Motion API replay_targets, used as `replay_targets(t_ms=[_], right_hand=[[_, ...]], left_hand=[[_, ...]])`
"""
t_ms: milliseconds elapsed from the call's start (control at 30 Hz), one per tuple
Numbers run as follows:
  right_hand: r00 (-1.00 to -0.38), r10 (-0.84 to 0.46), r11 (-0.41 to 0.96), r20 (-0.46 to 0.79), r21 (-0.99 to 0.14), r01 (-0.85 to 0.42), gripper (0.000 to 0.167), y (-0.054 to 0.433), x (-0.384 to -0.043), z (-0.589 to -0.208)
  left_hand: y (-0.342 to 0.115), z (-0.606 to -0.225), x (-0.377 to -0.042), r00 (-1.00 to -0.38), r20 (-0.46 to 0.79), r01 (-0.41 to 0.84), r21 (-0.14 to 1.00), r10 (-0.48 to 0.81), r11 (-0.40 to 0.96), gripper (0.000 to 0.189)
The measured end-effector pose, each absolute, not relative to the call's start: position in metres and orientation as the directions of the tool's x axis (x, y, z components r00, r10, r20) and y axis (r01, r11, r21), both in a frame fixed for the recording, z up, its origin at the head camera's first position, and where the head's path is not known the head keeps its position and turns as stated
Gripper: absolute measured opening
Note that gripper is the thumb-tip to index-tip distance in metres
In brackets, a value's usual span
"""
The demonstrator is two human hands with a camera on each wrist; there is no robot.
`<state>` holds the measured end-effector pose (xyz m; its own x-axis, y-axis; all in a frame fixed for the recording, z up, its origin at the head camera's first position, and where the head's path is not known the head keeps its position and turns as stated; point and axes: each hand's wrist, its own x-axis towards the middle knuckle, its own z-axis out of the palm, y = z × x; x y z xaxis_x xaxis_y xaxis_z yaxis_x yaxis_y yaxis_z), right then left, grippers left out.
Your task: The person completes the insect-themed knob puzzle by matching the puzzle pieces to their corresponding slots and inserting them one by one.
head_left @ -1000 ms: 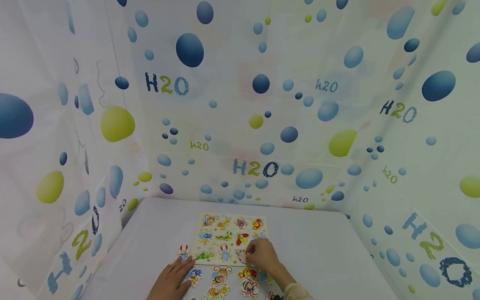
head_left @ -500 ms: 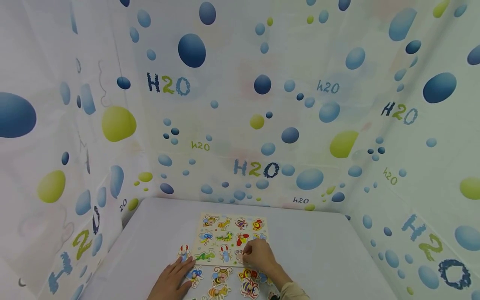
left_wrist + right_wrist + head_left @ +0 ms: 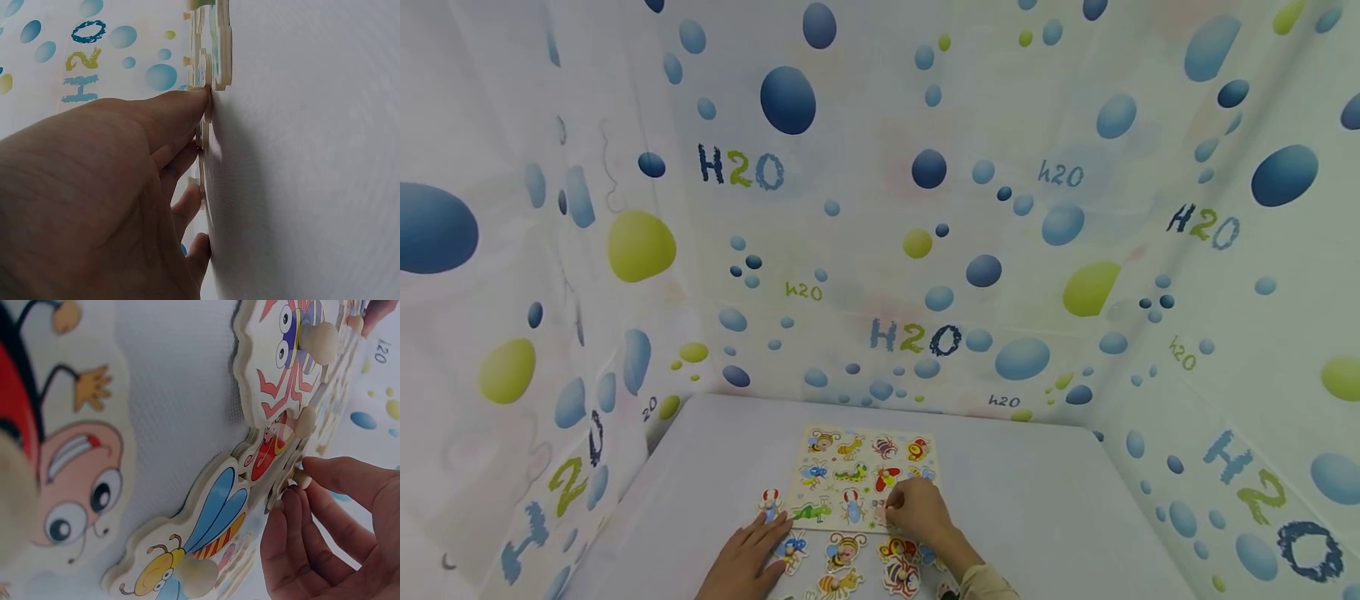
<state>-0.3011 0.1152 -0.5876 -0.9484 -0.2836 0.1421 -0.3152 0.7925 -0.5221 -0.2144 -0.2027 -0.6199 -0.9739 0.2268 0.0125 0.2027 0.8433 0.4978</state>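
Note:
A wooden insect puzzle board [image 3: 867, 457] lies on the white table. Over its lower right corner, my right hand [image 3: 921, 510] pinches a small round knob [image 3: 302, 479] between thumb and fingers. The puzzle piece under that knob is seen nearly edge-on and its picture is mostly hidden by the hand. My left hand [image 3: 745, 557] rests with extended fingers at the board's lower left, beside a red-jawed beetle piece [image 3: 770, 502] and a blue mosquito piece [image 3: 792, 549]. In the left wrist view its thumb touches the edge of a wooden piece [image 3: 208, 69].
Several knobbed pieces lie in front of the board, including a bee [image 3: 846, 550], a striped orange insect [image 3: 840, 582] and a spider [image 3: 901, 576] overlapping a red-winged piece [image 3: 898, 547]. A ladybird piece [image 3: 81, 456] is close to the right wrist camera. A patterned curtain [image 3: 850, 250] surrounds the table.
My right hand has shifted slightly at the board's corner, still pinching the piece, and less of that piece shows. My left hand stays in place. The head view has moved a little.

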Motion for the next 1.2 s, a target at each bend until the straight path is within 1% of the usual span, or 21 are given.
replay_targets(t_ms=[333,700,900,1200], right_hand=[[-0.947,-0.277,0.801,0.161,-0.506,-0.320,0.016,0.116,-0.301,-0.588],[-0.940,-0.287,0.804,0.181,-0.488,-0.340,0.018,0.114,-0.301,-0.587],[-0.947,-0.284,0.797,0.149,-0.512,-0.320,0.014,0.113,-0.302,-0.587],[-0.955,-0.274,0.798,0.109,-0.528,-0.290,0.011,0.124,-0.298,-0.586]], left_hand=[[-0.202,-0.615,-0.211,-0.974,0.030,0.211,0.500,0.227,0.840,0.061],[-0.202,-0.614,-0.211,-0.976,0.022,0.198,0.488,0.215,0.850,0.061],[-0.204,-0.612,-0.210,-0.977,0.019,0.197,0.480,0.214,0.855,0.061],[-0.204,-0.616,-0.214,-0.970,0.000,0.211,0.507,0.245,0.836,0.061]])
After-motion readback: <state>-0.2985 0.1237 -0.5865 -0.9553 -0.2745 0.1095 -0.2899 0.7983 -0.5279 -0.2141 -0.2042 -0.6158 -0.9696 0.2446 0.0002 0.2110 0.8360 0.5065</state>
